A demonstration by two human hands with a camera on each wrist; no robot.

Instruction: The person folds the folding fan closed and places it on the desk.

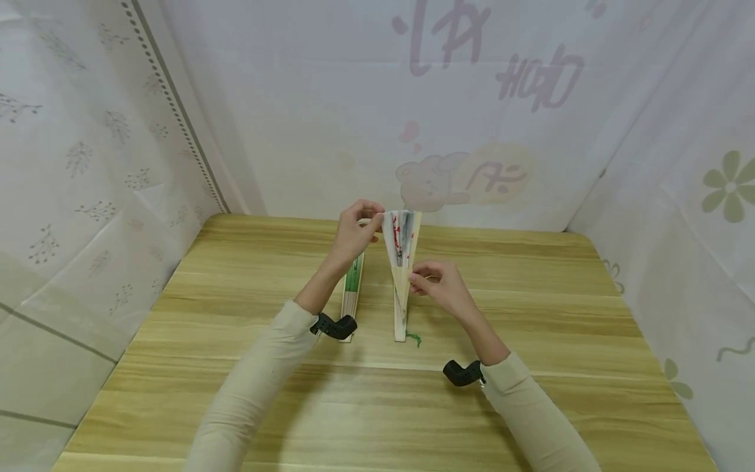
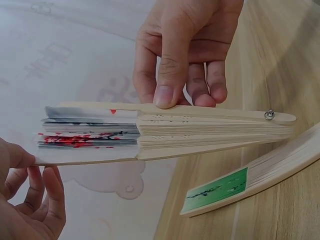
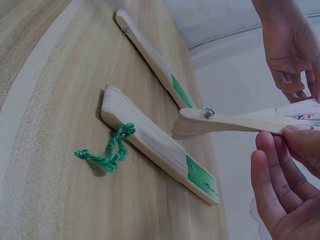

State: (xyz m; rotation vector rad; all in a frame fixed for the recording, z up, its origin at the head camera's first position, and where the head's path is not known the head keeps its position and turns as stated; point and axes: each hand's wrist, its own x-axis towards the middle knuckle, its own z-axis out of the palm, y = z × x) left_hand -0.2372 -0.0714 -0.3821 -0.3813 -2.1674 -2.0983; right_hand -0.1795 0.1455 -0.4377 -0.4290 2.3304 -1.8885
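Note:
A partly spread folding fan, white with red blossoms and pale wooden ribs, is held above the table with its pivot end toward me. My left hand pinches the outer corner of its left guard stick. Thumb and fingertips of my right hand pinch the right guard stick around mid-length. Its metal pivot ring shows in the right wrist view. Beneath it lies a closed green fan with a green cord at its end. Another closed green fan lies to the left, partly behind my left arm.
Both fans lie on a wood-grain table. Printed white cloth hangs behind the table's far edge and along both sides. A black wrist device sits at my left cuff and a similar device at my right.

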